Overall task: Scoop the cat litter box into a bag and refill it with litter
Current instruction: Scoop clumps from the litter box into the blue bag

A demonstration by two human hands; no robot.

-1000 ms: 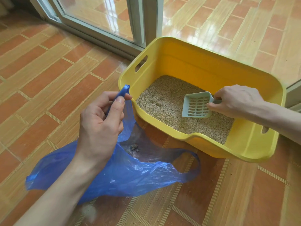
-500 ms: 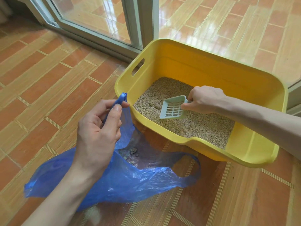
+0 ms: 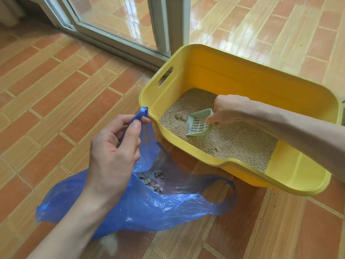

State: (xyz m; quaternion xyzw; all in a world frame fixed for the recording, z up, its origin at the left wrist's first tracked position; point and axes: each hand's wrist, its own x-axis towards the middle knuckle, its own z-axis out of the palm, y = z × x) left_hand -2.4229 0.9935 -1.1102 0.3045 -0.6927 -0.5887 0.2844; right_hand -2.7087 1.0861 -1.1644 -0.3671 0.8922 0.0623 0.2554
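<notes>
I see yellow box [image 3: 242,86] on floor, bag [image 3: 149,206] just left w/ clumps inside. My left hand [image 3: 113,156] pinches bag handle up; right hand [image 3: 226,109] grips scoop [image 3: 198,126], tip in litter [image 3: 233,141] beside a clump [image 3: 183,117].

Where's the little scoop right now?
The scoop is inside the yellow litter box, on the litter at its left end, held by the right hand beside two clumps.
</notes>
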